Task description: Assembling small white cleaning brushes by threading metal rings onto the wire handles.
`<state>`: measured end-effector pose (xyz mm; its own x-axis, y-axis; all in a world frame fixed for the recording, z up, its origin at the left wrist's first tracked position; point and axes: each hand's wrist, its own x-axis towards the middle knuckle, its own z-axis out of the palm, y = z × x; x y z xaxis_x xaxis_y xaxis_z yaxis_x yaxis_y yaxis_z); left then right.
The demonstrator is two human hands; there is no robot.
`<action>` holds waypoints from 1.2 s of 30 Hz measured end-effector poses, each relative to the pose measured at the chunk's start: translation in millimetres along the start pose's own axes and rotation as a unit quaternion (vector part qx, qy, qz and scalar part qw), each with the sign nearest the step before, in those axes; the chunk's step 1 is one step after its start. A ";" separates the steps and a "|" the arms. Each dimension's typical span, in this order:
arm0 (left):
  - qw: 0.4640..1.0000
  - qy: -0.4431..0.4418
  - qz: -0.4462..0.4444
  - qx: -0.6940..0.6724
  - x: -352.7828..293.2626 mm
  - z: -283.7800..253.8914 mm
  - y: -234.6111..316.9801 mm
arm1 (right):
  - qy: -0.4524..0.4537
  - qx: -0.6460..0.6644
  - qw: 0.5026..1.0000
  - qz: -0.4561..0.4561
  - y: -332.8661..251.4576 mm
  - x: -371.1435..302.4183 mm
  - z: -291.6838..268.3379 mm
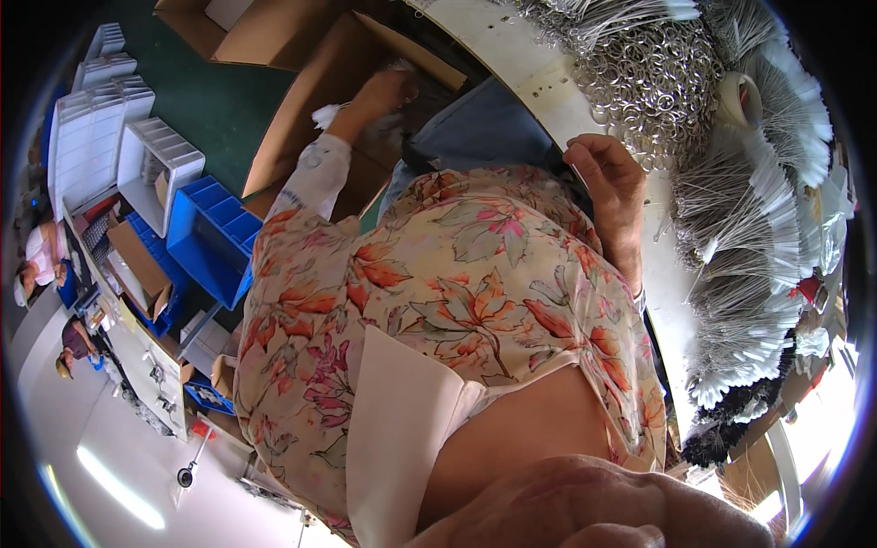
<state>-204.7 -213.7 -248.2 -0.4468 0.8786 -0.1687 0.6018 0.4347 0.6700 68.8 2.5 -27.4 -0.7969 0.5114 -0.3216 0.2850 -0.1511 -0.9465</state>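
Observation:
My left hand (385, 94), in a white patterned sleeve, reaches into an open cardboard box (301, 110) on my left. Whitish, see-through material shows by its fingertips, but whether the fingers grip it is unclear. A white tuft (324, 116) lies near the wrist. My right hand (610, 175) hovers at the edge of the white table (539, 91), its thumb and fingers pinched together; what they hold, if anything, is too small to make out. Beyond it lies a heap of metal rings (649, 87), and beside that bundles of thin wires with white ends (744, 265).
A roll of tape (738, 99) stands among the wires. Another cardboard box (256, 32) is at the far left. Blue crates (210, 233) and white crates (160, 169) stand further left. Two people (78, 342) are at a distant bench.

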 end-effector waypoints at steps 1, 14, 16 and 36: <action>0.998 -0.034 -0.030 0.039 2.3 21.8 -24.8 | -0.003 -0.010 1.000 -0.005 -0.6 0.2 2.2; 0.901 0.401 -0.158 0.054 -2.4 28.3 -86.2 | 0.000 -0.058 0.998 0.012 -10.0 6.2 -30.5; 0.837 0.513 -0.186 -0.032 31.3 -66.8 -53.8 | -0.009 -0.078 0.996 -0.038 -8.9 10.5 -37.6; 0.916 -0.348 0.112 0.167 278.0 -260.9 439.2 | 0.233 -0.339 0.887 -0.209 -154.4 -66.6 -194.7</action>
<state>-237.4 169.9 187.8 0.1740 0.8157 -0.5517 0.8473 0.1615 0.5060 181.5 156.5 145.1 -0.6465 0.7215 0.2480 0.3981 0.5964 -0.6971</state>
